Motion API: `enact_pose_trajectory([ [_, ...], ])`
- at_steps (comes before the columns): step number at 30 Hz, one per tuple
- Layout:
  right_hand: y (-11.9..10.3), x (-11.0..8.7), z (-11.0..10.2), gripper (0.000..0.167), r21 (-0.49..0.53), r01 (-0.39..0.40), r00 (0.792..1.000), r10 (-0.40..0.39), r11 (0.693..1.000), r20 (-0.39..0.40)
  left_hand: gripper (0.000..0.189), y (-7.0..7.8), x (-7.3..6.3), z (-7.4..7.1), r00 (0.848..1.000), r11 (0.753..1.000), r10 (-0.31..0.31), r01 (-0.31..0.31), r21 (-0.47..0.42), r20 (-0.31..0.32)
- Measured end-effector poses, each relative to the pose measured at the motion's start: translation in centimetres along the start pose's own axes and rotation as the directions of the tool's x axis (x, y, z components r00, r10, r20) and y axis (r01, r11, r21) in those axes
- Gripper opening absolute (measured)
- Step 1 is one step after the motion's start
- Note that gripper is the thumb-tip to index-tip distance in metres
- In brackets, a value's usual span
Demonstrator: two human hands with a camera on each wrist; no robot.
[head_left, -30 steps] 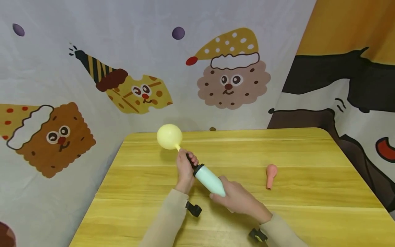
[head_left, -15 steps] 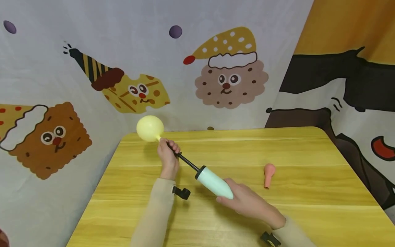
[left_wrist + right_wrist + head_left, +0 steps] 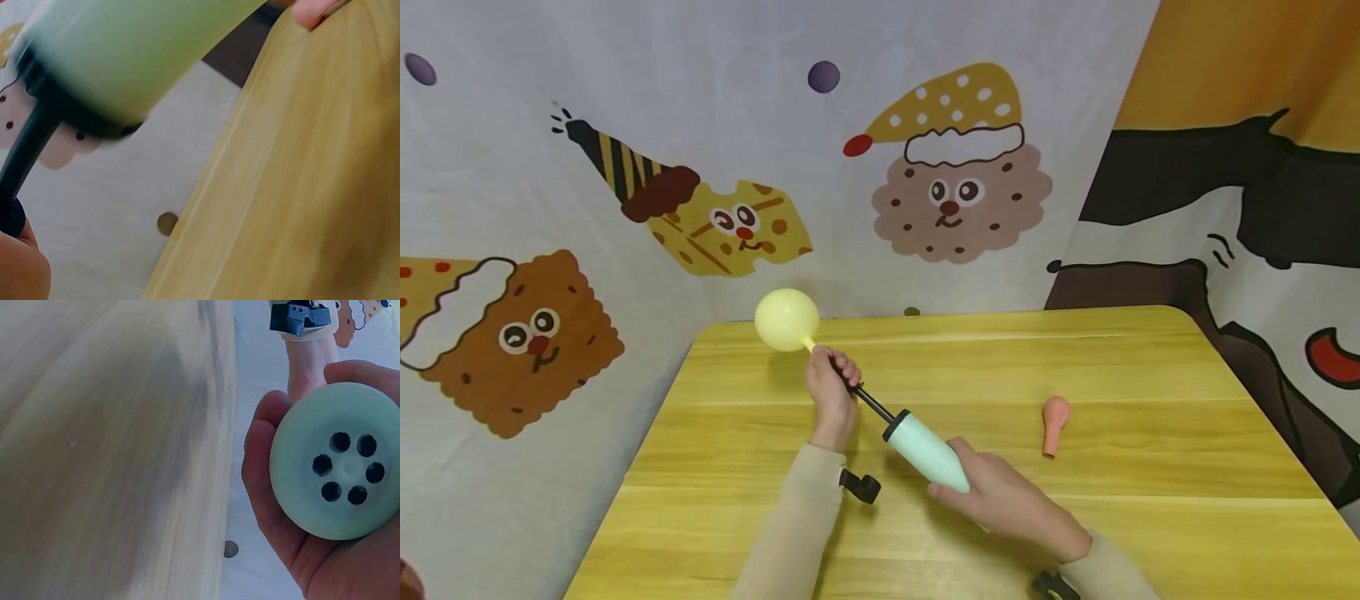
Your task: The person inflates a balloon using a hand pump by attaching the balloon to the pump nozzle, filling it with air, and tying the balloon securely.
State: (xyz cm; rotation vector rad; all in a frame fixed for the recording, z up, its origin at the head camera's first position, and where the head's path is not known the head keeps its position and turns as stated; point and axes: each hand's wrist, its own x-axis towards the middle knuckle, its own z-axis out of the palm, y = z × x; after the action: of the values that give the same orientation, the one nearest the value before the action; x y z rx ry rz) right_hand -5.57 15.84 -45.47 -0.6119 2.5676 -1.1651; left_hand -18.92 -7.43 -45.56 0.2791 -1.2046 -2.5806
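A mint-green balloon pump (image 3: pixel 927 454) with a black rod and black handle end slants across the middle of the head view. My left hand (image 3: pixel 832 385) grips the black end, together with the neck of a partly inflated yellow balloon (image 3: pixel 787 320). Around the green barrel curls my right hand (image 3: pixel 1000 496). In the right wrist view the barrel's round end, pierced by several holes, faces the camera inside that hand. Part of the black rod shows between the left hand and the barrel. A flat pink balloon (image 3: pixel 1055 426) lies on the table to the right.
The yellow wood-grain table (image 3: pixel 1135 367) meets a white cartoon-printed cloth (image 3: pixel 850 233) at its back edge. Each wrist carries a black camera mount, such as the left mount (image 3: pixel 861 486).
The left hand moved out from the barrel, baring the black rod, then came partly back toward it. The right hand shifted slightly right with the barrel. The pink balloon stayed put.
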Motion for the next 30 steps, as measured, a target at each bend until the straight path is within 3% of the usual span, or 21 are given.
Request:
enact_pose_trajectory([
  [7, -0.8, 1.4, 0.3, 0.061, 0.031, -0.044, 0.999, 0.045, 0.999, -0.01, 0.035, -0.8, -1.5, 0.6, 0.998, 0.999, -0.048, 0.047, 0.013, 0.034],
  [14, -1.2, 2.8, 0.5, 0.062, 0.053, -0.036, 0.999, 0.037, 0.998, -0.014, 0.037, -1.3, -2.5, 0.7, 0.996, 0.996, -0.077, 0.075, 0.05, 0.042],
  [22, -1.8, 3.1, 0.8, 0.063, 0.11, -0.06, 0.998, 0.06, 0.992, 0.01, 0.039, -0.2, -0.6, -0.1, 1.0, 0.999, -0.014, 0.014, 0.032, 0.005],
  [30, -1.0, 0.5, 0.5, 0.058, 0.015, -0.033, 0.999, 0.033, 0.999, -0.003, 0.036, 2.0, 2.0, -1.6, 0.998, 0.999, 0.037, -0.039, -0.029, -0.059],
])
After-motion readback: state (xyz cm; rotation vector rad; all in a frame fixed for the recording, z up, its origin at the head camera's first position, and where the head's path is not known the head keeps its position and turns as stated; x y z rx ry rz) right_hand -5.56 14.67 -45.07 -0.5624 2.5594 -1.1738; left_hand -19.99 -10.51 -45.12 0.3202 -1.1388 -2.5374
